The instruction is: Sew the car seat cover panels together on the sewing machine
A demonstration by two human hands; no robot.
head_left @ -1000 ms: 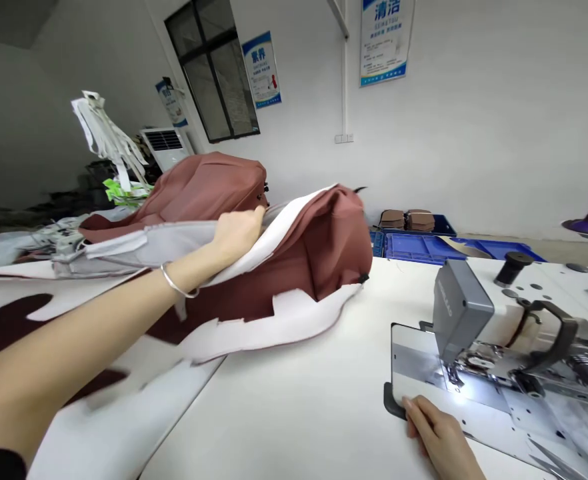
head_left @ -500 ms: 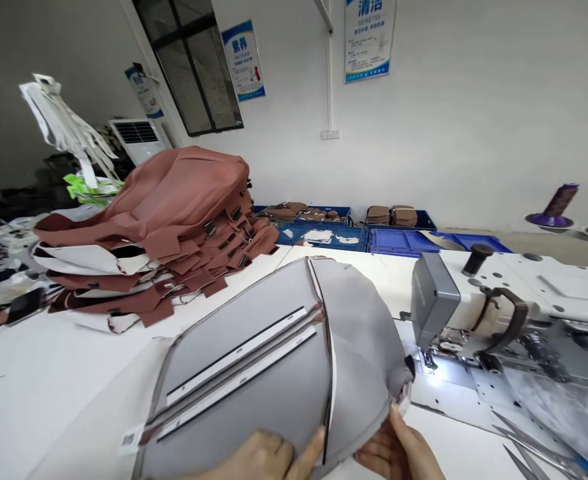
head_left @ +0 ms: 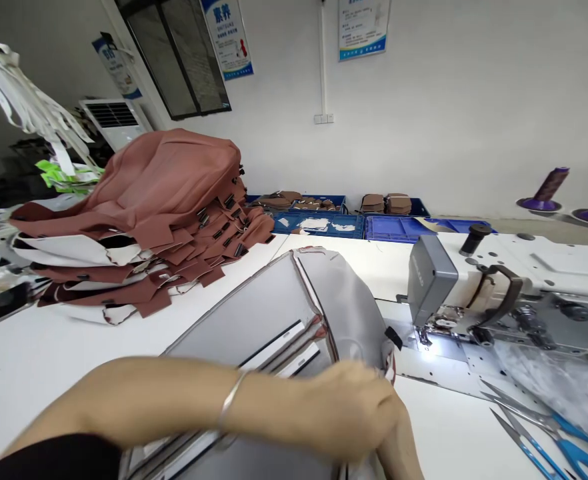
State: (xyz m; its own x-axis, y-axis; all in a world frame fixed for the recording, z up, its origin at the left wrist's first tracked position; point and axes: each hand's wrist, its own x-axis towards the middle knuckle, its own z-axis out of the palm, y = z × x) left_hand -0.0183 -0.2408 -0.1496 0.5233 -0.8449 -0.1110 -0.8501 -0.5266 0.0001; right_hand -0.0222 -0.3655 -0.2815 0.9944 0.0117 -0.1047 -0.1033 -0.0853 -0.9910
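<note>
A seat cover (head_left: 254, 310) lies grey lining side up in front of me, with white strips (head_left: 279, 343) and dark red seam edges on it. My left arm reaches across the cover. My left hand (head_left: 347, 410), blurred, is over its right edge with the fingers curled in; what they grip, if anything, is hidden. Partly behind it is my right hand (head_left: 401, 443), close to the same edge, with its fingers out of sight. A small black tab (head_left: 393, 338) sticks out from the cover's edge just above the hands.
A sewing machine (head_left: 434, 280) with its lamp lit stands to the right. Blue-handled scissors (head_left: 574, 453) lie at the lower right beside clear plastic (head_left: 554, 380). Stacked red-brown covers (head_left: 174, 173) sit at the left. Blue crates (head_left: 399, 228) line the back edge.
My left hand has moved from the lower middle of the cover rightward to my right hand. The cover's right side has shifted slightly left and bunched. The view has tilted down slightly.
</note>
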